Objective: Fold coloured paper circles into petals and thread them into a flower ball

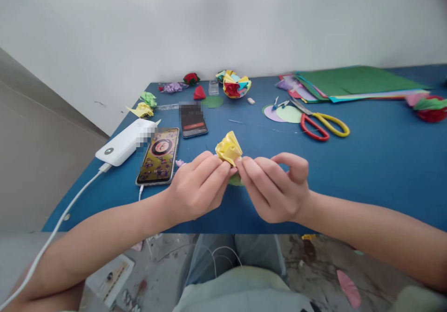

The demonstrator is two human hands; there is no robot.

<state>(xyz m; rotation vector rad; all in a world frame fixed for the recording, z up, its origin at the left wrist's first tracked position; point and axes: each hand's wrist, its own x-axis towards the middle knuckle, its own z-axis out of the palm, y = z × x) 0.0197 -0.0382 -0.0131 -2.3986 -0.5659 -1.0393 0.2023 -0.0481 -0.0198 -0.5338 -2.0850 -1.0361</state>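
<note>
Between my two hands, above the front of the blue table, is a yellow paper flower [228, 148] with folded, crumpled petals. My left hand [199, 185] pinches its base from the left, fingers pressed together. From the other side my right hand [274, 184] grips the base too, thumb and fingertips closed on it. The fingers hide the flower's underside. A green paper piece [236, 179] shows partly below the fingertips; whether it is attached to the flower I cannot tell.
Left of my hands lie a lit phone [159, 156], a darker phone [194, 119] and a white power bank [126, 142] with a cable. Scissors [319, 120], paper circles [282, 113] and stacked coloured sheets [363, 81] lie to the right. A multicoloured paper ball [236, 85] stands behind.
</note>
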